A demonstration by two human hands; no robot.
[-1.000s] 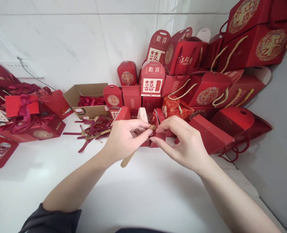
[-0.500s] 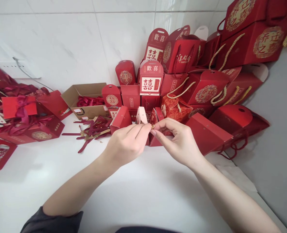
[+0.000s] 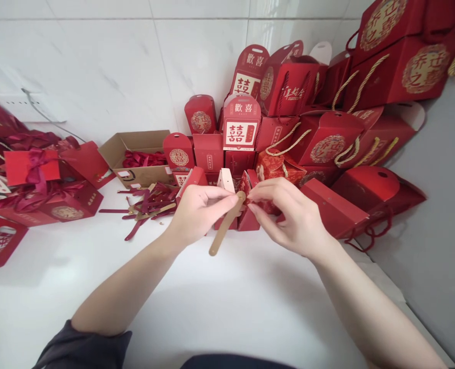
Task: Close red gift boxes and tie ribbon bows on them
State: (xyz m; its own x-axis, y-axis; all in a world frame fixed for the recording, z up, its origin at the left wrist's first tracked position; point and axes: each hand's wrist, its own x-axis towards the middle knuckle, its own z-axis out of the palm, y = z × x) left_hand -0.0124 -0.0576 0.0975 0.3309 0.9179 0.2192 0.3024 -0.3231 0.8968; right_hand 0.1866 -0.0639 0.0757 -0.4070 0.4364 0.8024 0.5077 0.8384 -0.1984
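A flat tan strap [image 3: 226, 225] with rounded ends hangs down and to the left from my left hand [image 3: 202, 210], whose thumb and index finger pinch its upper end. My right hand [image 3: 289, 212] is just right of that end, its thumb and fingertips drawn together; whatever they hold is too small to name. Behind the hands stand small boxes, among them a white-topped one [image 3: 226, 179] and a red one [image 3: 249, 220]. Left of my left hand lies a loose pile of maroon and tan straps [image 3: 150, 205].
An open cardboard box [image 3: 146, 177] with red ribbon inside stands at the back. Red gift boxes [image 3: 327, 148] are stacked at the right against the wall. Ribboned red boxes [image 3: 79, 200] sit at the left on the white table [image 3: 196, 307].
My hands have moved slightly apart. The tan strap now shows hanging from my left fingers; before, only a small gold-coloured bit showed between the fingertips.
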